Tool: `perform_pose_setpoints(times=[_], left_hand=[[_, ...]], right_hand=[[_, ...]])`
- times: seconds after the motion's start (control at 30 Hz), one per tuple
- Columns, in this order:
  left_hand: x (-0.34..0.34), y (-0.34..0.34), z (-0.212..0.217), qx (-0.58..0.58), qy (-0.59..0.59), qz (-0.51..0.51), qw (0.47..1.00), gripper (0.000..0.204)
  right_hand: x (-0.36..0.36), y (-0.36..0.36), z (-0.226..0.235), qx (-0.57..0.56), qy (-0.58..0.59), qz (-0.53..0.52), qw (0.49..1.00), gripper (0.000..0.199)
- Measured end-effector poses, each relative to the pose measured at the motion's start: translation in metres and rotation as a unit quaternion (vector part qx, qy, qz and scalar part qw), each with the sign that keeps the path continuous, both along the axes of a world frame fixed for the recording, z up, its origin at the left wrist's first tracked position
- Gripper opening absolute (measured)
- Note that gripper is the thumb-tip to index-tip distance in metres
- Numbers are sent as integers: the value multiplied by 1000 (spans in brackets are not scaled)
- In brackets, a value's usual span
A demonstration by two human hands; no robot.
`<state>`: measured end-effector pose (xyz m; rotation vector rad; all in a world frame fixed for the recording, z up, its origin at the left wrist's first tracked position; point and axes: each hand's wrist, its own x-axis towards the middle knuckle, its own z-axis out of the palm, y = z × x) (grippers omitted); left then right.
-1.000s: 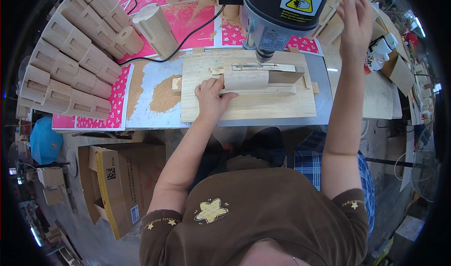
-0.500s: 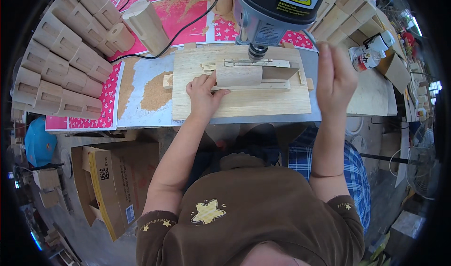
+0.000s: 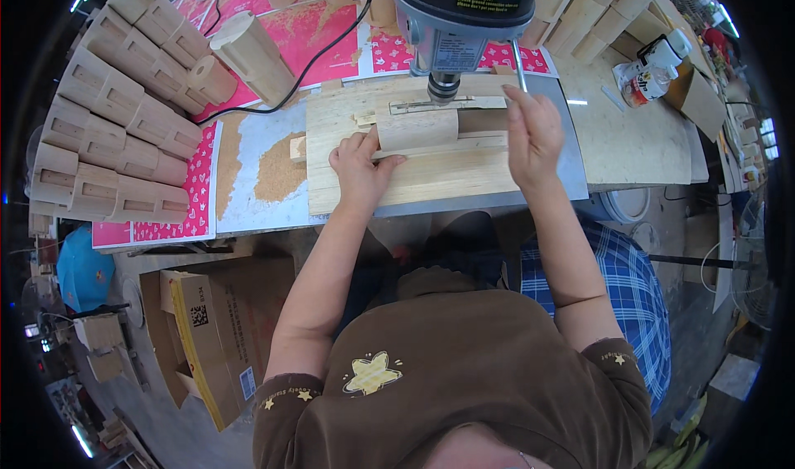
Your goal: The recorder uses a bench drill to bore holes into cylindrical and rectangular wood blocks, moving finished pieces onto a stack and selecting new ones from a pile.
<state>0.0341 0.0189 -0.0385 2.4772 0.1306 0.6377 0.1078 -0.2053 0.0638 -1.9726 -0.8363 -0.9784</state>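
My left hand (image 3: 362, 166) is at the left end of a pale, rounded wooden block (image 3: 418, 129). Its fingers are behind that end and its thumb is along the front, gripping it. The block lies in a wooden jig of thin strips on a flat wooden board (image 3: 447, 179). Just above the block's back edge hangs the chuck (image 3: 444, 86) of a drill press (image 3: 455, 30); any bit in it is too small to make out. My right hand (image 3: 534, 137) is closed round the lower end of the press's metal lever (image 3: 520, 65), over the board's right end.
Stacks of slotted wooden blocks (image 3: 108, 129) stand at the left, with a single block (image 3: 252, 59) upright nearby. A black cable (image 3: 310, 92) crosses the bench. Sawdust (image 3: 281, 166) lies left of the board. Bottles (image 3: 646, 84) stand at right; a cardboard box (image 3: 224, 328) is below the bench.
My right hand has moved left and toward the board, drawing the lever with it. My left hand stays at the block's left end. The whole view has shifted slightly.
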Motion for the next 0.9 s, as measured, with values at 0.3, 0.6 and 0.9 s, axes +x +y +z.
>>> perform_pose_setpoints(times=[0.3, 0.6, 0.9], left_hand=[[19, -39, 7, 1, -6, -24, 1000, 55], [15, -30, 2, 2, 1, -32, 999, 55], [15, -32, 6, 3, 7, -28, 1000, 52]], right_hand=[[96, 27, 149, -46, 35, -145, 988, 27], [24, 5, 135, -28, 92, -46, 994, 25], [-10, -3, 16, 85, 97, 32, 991, 8]])
